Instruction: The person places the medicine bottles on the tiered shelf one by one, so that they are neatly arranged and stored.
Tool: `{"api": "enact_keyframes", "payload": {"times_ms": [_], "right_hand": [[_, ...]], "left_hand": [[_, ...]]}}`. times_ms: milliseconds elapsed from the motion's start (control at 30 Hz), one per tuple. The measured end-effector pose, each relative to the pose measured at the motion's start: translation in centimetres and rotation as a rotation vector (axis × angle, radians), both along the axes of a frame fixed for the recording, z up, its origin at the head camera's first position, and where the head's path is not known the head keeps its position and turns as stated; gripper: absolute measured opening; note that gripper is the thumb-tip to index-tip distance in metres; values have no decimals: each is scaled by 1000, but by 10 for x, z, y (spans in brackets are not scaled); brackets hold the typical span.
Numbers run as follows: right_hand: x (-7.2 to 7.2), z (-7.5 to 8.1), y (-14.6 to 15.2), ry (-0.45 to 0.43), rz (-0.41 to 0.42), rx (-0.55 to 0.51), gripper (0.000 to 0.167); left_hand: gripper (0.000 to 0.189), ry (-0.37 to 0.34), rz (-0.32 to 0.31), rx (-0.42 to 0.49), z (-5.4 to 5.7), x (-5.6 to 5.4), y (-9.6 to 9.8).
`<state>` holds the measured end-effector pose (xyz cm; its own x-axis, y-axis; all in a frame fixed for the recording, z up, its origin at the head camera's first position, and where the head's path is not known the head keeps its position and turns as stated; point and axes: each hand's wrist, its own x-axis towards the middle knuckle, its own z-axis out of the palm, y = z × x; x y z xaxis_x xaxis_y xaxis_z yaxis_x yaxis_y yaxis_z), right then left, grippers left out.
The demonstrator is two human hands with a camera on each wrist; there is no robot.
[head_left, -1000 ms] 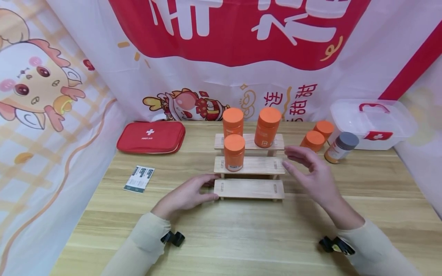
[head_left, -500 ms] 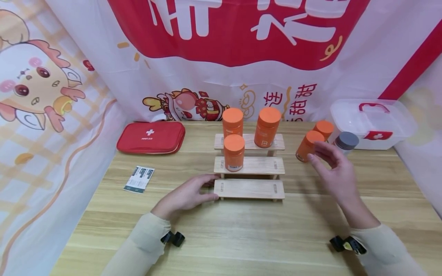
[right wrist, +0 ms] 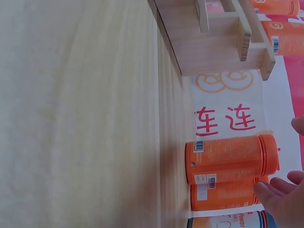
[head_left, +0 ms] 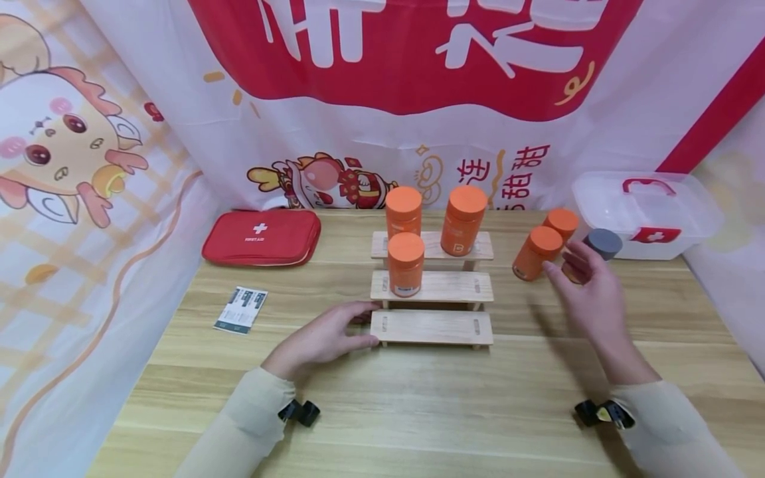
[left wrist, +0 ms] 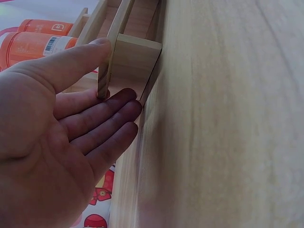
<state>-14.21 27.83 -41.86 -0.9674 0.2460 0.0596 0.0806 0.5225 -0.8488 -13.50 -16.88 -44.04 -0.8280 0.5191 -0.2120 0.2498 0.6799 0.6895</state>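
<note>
The right hand [head_left: 592, 302] is much the nearer of the two to the front orange bottle [head_left: 528, 261], which stands upright on the tabletop [head_left: 454, 398], just to the left of the thumb. Its long axis is vertical, and the right wrist view shows its cap roughly level with these fingers. Thumb and fingers are apart, with a visible gap between thumb and cap, so nothing looks gripped; whether a fingertip touches a bottle cannot be told. The rear orange bottle [head_left: 562, 220] stands beyond these fingertips, and the grey-capped bottle [head_left: 603, 242] lies just beyond and to their right, partly hidden by them.

The left hand [head_left: 325, 334] is well apart from those three. Its thumb and index finger pinch the left end of the wooden rack's [head_left: 430, 326] lowest shelf, while the other fingers extend loosely below. Up and beyond these fingers, one orange bottle [head_left: 406, 272] stands on the middle shelf and two more, top-left bottle [head_left: 403, 212] and top-right bottle [head_left: 463, 229], on the highest.

The bottles look like smooth plastic: straight cylinders with broad, flat-topped screw caps and small printed labels. The rack is pale, fine-grained wood, three flat rectangular boards stepped upward away from the left fingers. The tabletop has a streaky wood grain.
</note>
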Motion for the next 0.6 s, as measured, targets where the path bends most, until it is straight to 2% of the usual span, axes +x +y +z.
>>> {"api": "enact_keyframes", "payload": {"times_ms": [367, 600], "right_hand": [[-23, -6, -1, -64, 38, -5, 84], [-34, -10, -3, -27, 17, 40, 76]], "left_hand": [[66, 5, -15, 6, 1, 0, 0], [67, -4, -9, 4, 2, 1, 0]]}}
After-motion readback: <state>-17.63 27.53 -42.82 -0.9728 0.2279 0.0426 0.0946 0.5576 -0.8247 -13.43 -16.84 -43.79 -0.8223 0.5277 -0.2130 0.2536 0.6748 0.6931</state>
